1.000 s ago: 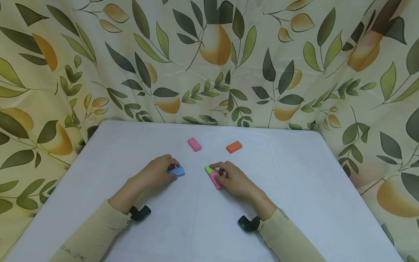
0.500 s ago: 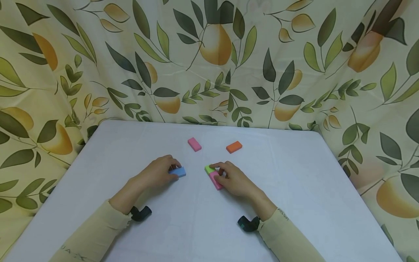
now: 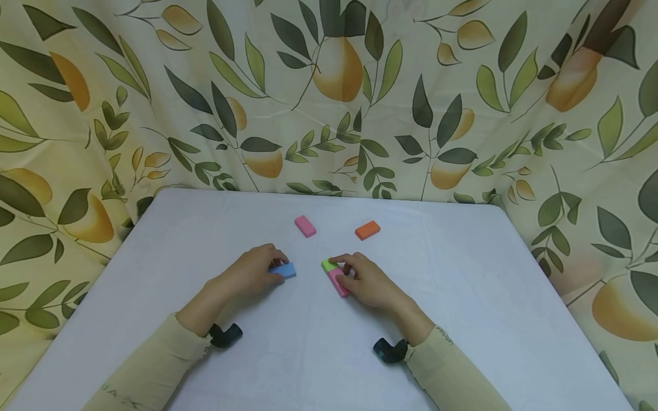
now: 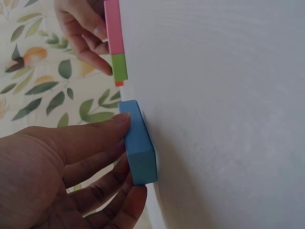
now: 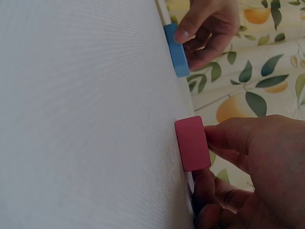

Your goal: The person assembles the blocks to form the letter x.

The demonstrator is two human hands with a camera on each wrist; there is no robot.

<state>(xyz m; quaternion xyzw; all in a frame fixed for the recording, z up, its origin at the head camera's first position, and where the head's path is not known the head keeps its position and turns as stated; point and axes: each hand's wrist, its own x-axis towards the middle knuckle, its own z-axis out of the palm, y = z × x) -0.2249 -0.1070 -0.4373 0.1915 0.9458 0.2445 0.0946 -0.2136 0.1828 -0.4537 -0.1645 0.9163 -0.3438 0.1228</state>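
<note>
The left hand (image 3: 257,271) grips a blue rectangular block (image 3: 285,270); in the left wrist view its thumb lies on one face of the blue block (image 4: 138,136), fingers on the far side. To the right, a pink block (image 3: 339,282) and a green block (image 3: 329,265) lie end to end in a slanting row. The right hand (image 3: 367,279) holds this row, thumb at the pink block and index fingertip at the green one. In the right wrist view the pink block's end (image 5: 193,143) faces the camera, hiding the green block. A short gap separates blue from green.
Farther back on the white table (image 3: 462,274) lie another pink block (image 3: 305,226) and an orange block (image 3: 367,230). A curtain with a leaf and fruit print (image 3: 319,114) hangs behind the table. Each wrist wears a black camera (image 3: 226,335).
The left hand has shifted slightly to the right with the blue block, narrowing the gap to the green and pink row. The right hand and the rear blocks look unmoved.
</note>
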